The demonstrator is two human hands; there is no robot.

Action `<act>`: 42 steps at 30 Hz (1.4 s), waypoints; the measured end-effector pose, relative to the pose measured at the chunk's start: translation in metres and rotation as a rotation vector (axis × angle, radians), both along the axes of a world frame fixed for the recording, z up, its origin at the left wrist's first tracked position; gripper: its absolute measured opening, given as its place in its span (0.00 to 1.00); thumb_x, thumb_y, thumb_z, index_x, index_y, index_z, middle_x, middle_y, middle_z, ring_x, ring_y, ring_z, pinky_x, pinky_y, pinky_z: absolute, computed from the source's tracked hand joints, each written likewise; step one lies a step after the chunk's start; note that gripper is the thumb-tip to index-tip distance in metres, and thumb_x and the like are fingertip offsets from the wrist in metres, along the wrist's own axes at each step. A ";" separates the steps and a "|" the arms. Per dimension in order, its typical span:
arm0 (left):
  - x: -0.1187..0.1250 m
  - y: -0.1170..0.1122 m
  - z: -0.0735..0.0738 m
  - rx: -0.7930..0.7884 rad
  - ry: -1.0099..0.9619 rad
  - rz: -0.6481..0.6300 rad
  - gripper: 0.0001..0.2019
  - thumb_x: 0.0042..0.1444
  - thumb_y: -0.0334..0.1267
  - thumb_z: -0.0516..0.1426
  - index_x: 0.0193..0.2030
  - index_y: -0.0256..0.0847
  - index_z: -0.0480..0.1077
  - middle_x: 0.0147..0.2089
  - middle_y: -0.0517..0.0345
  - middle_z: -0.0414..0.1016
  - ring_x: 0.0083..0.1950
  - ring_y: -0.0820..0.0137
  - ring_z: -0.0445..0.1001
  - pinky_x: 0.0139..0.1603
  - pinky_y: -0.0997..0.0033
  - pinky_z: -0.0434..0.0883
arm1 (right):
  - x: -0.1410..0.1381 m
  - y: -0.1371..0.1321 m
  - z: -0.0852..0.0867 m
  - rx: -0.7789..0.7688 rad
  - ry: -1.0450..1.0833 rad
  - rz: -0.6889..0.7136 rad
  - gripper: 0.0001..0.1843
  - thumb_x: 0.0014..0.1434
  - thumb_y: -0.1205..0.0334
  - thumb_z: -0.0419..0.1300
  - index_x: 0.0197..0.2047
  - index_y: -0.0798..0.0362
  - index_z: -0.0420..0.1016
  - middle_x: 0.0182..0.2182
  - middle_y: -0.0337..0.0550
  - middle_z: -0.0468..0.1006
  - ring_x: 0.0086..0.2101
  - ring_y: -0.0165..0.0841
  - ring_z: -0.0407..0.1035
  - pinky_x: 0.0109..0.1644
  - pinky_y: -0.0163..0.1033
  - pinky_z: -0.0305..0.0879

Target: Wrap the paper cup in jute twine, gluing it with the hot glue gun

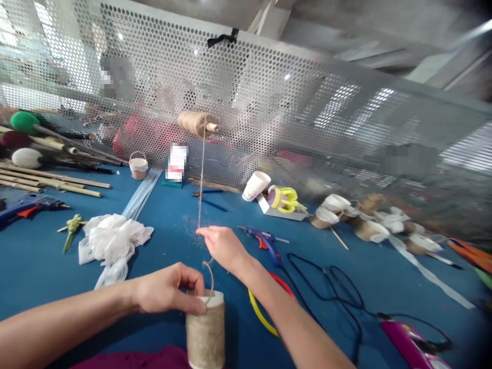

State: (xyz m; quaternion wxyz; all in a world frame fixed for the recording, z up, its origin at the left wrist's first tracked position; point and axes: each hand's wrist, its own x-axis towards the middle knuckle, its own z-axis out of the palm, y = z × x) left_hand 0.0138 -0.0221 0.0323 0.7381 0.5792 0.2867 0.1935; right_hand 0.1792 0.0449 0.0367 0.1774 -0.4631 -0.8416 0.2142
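Note:
My left hand [172, 289] grips the rim of a twine-wrapped paper cup [206, 333] at the bottom centre, thumb outside and fingers reaching inside. Above and to the right of the cup, my right hand [223, 248] pinches a strand of twine [201, 184]. That strand runs taut up to a twine spool [196, 123] on a stick against the perforated metal panel. Below my right hand the twine hangs in a loose curl and meets the cup at its rim. The fingers inside the cup are hidden.
A blue glue gun [265, 241] with a black cord lies right of my hands. Crumpled white lace [111, 238] is at the left, near bamboo sticks [73, 187]. Paper cups [325, 218] stand at the right. A purple power strip [407, 343] is at lower right.

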 end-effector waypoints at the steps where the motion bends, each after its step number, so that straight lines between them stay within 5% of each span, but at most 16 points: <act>1: 0.000 -0.001 0.000 -0.041 -0.018 -0.013 0.13 0.41 0.40 0.62 0.23 0.34 0.63 0.22 0.64 0.61 0.25 0.78 0.56 0.27 0.77 0.53 | -0.001 -0.009 -0.002 -0.014 -0.080 0.043 0.15 0.51 0.72 0.52 0.36 0.50 0.78 0.31 0.45 0.78 0.34 0.36 0.71 0.39 0.39 0.62; 9: -0.001 -0.005 0.000 -0.099 -0.026 -0.037 0.15 0.38 0.42 0.64 0.22 0.33 0.64 0.20 0.66 0.59 0.23 0.79 0.54 0.26 0.77 0.50 | 0.004 -0.046 -0.003 -0.104 -0.412 0.171 0.14 0.51 0.73 0.53 0.34 0.52 0.79 0.29 0.44 0.77 0.30 0.33 0.70 0.29 0.34 0.54; 17: -0.002 -0.002 -0.002 -0.134 -0.019 -0.039 0.17 0.36 0.43 0.65 0.22 0.33 0.65 0.20 0.66 0.61 0.24 0.79 0.56 0.27 0.78 0.52 | 0.018 -0.074 0.011 -0.277 -0.362 0.213 0.11 0.46 0.75 0.55 0.26 0.53 0.77 0.25 0.38 0.77 0.27 0.28 0.70 0.25 0.28 0.53; 20: -0.003 -0.002 -0.002 -0.148 -0.020 -0.035 0.17 0.36 0.43 0.66 0.22 0.33 0.65 0.20 0.66 0.61 0.24 0.79 0.56 0.27 0.78 0.52 | 0.021 -0.075 0.011 -0.276 -0.313 0.198 0.14 0.49 0.75 0.54 0.33 0.52 0.78 0.30 0.40 0.77 0.32 0.30 0.71 0.29 0.28 0.58; 23: -0.003 -0.001 -0.002 -0.142 -0.036 -0.004 0.17 0.36 0.43 0.66 0.21 0.33 0.65 0.20 0.66 0.62 0.24 0.79 0.56 0.27 0.77 0.52 | 0.031 -0.068 0.013 -0.166 -0.159 0.061 0.19 0.55 0.71 0.51 0.48 0.51 0.72 0.43 0.45 0.74 0.40 0.32 0.70 0.40 0.33 0.63; 25: -0.002 0.001 -0.004 -0.137 -0.054 0.036 0.17 0.36 0.44 0.66 0.21 0.34 0.64 0.20 0.66 0.63 0.24 0.79 0.57 0.28 0.77 0.53 | 0.039 -0.064 0.015 -0.071 -0.021 -0.110 0.18 0.58 0.67 0.50 0.51 0.53 0.70 0.46 0.48 0.73 0.37 0.32 0.70 0.41 0.37 0.65; 28: 0.001 0.003 -0.009 -0.138 -0.074 0.120 0.18 0.34 0.45 0.67 0.22 0.34 0.65 0.21 0.66 0.64 0.25 0.79 0.58 0.29 0.77 0.53 | 0.046 -0.063 0.016 -0.012 0.159 -0.265 0.15 0.60 0.60 0.50 0.46 0.55 0.72 0.40 0.48 0.74 0.28 0.30 0.69 0.34 0.37 0.68; 35: 0.008 0.008 -0.017 -0.072 -0.132 0.384 0.22 0.32 0.50 0.66 0.22 0.35 0.63 0.21 0.65 0.63 0.26 0.77 0.57 0.30 0.76 0.52 | 0.032 -0.075 -0.002 0.020 0.406 -0.350 0.20 0.59 0.49 0.49 0.39 0.55 0.74 0.29 0.45 0.77 0.25 0.30 0.70 0.23 0.33 0.67; 39: 0.006 0.007 -0.021 0.105 -0.071 0.400 0.21 0.37 0.52 0.63 0.22 0.36 0.61 0.21 0.64 0.62 0.25 0.76 0.57 0.29 0.75 0.54 | 0.047 -0.061 -0.005 0.115 0.382 -0.468 0.23 0.58 0.45 0.49 0.37 0.55 0.74 0.30 0.47 0.78 0.26 0.32 0.71 0.27 0.35 0.68; 42: 0.003 0.005 -0.028 0.322 0.005 0.426 0.16 0.46 0.49 0.58 0.24 0.36 0.63 0.24 0.60 0.64 0.28 0.74 0.60 0.32 0.73 0.58 | 0.079 -0.045 -0.002 0.206 0.307 -0.699 0.23 0.60 0.48 0.47 0.41 0.58 0.72 0.36 0.53 0.77 0.34 0.38 0.72 0.35 0.41 0.69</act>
